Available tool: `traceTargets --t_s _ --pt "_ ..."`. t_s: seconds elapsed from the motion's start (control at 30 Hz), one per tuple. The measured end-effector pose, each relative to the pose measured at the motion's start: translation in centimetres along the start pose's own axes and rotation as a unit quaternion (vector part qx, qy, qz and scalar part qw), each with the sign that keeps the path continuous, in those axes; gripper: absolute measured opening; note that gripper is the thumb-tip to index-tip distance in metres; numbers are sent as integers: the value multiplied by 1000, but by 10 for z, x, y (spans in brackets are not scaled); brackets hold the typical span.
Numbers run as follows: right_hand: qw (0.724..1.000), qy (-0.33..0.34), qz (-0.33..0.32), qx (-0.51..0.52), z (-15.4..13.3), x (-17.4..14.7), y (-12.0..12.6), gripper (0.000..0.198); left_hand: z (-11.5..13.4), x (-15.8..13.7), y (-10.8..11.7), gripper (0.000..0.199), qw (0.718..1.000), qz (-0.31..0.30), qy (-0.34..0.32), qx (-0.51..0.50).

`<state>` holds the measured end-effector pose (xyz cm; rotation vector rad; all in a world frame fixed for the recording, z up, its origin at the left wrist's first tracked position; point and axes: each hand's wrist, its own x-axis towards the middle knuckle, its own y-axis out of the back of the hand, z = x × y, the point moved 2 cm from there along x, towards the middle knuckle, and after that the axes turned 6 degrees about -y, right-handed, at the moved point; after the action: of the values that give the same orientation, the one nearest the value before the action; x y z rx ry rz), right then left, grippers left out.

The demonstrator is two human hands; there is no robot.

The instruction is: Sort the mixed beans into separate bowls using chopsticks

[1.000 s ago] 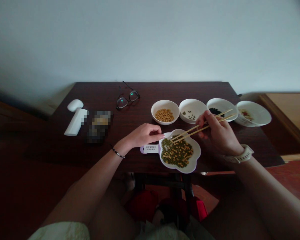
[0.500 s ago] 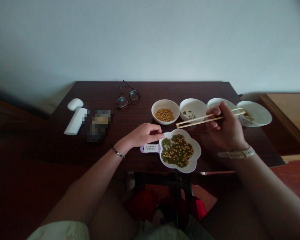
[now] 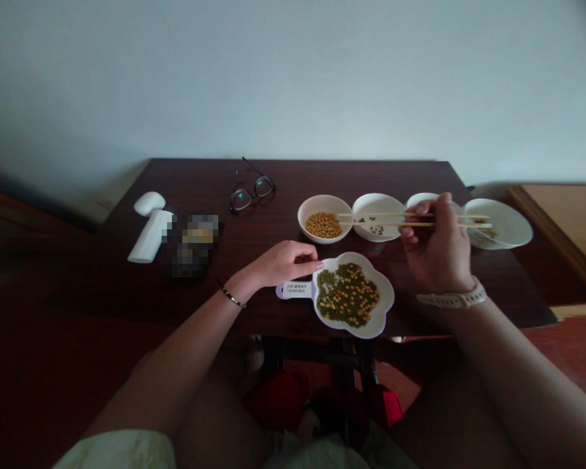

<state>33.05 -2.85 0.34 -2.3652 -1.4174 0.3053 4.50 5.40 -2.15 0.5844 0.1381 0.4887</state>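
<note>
My right hand is closed round a pair of chopsticks. Their tips are apart over the right rim of a white bowl of yellow soybeans; I see no bean between them. With thumb and fingers closed, my left hand pinches the upper left rim of a flower-shaped white dish with a labelled purple handle. Green beans mixed with yellow ones lie in that dish. A second white bowl, under the chopsticks, contains several small dark beans.
A third white bowl is partly behind my right hand, and a fourth at the right has brownish bits in it. Eyeglasses, a white device and a pixelated dark item lie on the left of the table.
The chopstick tips have moved up and slightly left, from just above the dish to the soybean bowl's rim, and have spread apart. My left hand stays at the dish.
</note>
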Motion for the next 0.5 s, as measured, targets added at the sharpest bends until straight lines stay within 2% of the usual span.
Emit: traceTargets --t_s 0.23,0.5 --pt "999 -33 -17 -16 -6 -4 7 36 1 0 1 42 1000 0 -1 1" --pt "975 -130 -142 -114 -5 -23 5 48 -1 1 0 42 1000 0 8 -10"
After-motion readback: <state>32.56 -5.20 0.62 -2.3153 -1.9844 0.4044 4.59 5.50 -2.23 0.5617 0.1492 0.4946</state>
